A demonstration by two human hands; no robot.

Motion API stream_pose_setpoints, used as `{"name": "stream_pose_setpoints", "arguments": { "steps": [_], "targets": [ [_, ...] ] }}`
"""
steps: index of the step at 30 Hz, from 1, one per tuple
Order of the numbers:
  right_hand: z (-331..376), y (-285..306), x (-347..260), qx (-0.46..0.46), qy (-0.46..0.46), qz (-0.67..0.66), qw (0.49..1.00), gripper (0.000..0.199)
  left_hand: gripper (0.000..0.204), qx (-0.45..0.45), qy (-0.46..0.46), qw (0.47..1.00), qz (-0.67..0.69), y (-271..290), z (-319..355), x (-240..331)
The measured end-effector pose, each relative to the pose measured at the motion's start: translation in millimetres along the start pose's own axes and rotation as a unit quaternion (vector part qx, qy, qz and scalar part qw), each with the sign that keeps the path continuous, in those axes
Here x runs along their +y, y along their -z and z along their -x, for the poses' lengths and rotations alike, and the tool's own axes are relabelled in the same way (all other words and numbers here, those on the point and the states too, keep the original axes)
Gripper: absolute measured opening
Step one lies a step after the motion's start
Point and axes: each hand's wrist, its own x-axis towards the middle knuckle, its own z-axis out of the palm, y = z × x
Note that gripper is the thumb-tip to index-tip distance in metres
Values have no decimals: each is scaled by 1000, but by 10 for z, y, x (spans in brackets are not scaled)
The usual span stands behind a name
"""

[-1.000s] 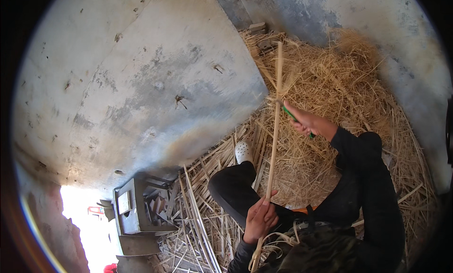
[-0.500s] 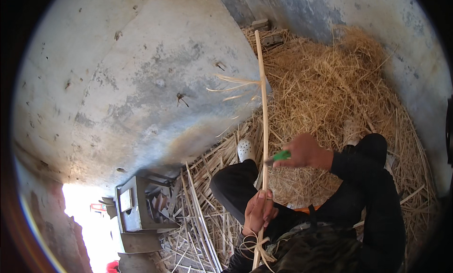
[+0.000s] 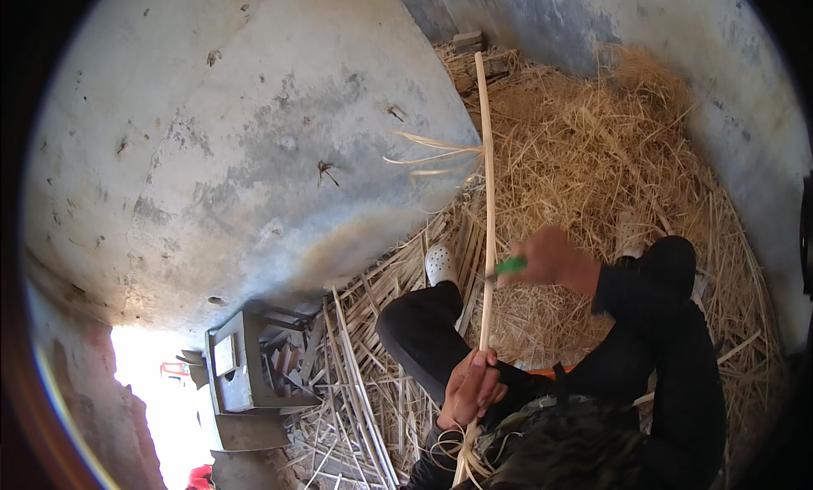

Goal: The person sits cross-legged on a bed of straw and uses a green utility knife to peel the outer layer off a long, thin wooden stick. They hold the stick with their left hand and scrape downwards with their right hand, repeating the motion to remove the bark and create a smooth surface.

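stained plaster wall (image 3: pixel 254 151) rose left of the long pale stick (image 3: pixel 488 193), and a second wall (image 3: pixel 677 58) stood behind the straw heap (image 3: pixel 593 151) to the stick's right. a brick (image 3: pixel 467 41) lay near the stick's far tip. split strips (image 3: pixel 364 388) littered the floor left of the stick; past them sat a boxy grey stand (image 3: pixel 241 371), with a bright opening (image 3: pixel 161 388) farther left. a white shoe (image 3: pixel 441 265) rested just left of the stick, and the bent left leg (image 3: pixel 419 325) crossed beneath its lower part. thin shavings (image 3: pixel 436 145) stuck out from the stick's left side.

the first wall's edge came down close to the stick's upper left, narrowing that side; rightward, room opened above the straw between the stick and the right knee (image 3: pixel 680 261).

the left hand (image 3: pixel 472 388) was closed round the stick's lower part. the right hand (image 3: pixel 555 260), blurred, gripped a green-handled knife (image 3: pixel 511 266), its blade at the stick's middle; whether it bit in could not be told.
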Motion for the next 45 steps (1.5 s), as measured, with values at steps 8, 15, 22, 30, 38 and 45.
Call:
{"name": "stream_pose_setpoints", "arguments": {
  "steps": [8,15,22,30,38,45],
  "targets": [
    [-411,138,900,3,-36,107,994,75,25,-1,14,1000,-8,-96,40,-58],
    [-625,184,1401,-16,-62,165,984,76,25,-14,22,999,26,-88,-50,-128],
    [-577,250,1427,-70,-199,85,974,75,26,-12,40,999,0,-131,-59,-143],
    [-594,538,1205,-303,-431,-501,687,75,27,-22,26,998,-61,-43,-132,-99],
    [-521,553,1226,-351,-399,-587,611,74,26,-28,21,998,-58,-34,-54,-106],
    [-399,267,1151,-89,-299,-155,937,72,26,-7,16,995,-102,-8,-20,-142]
  ]
}}
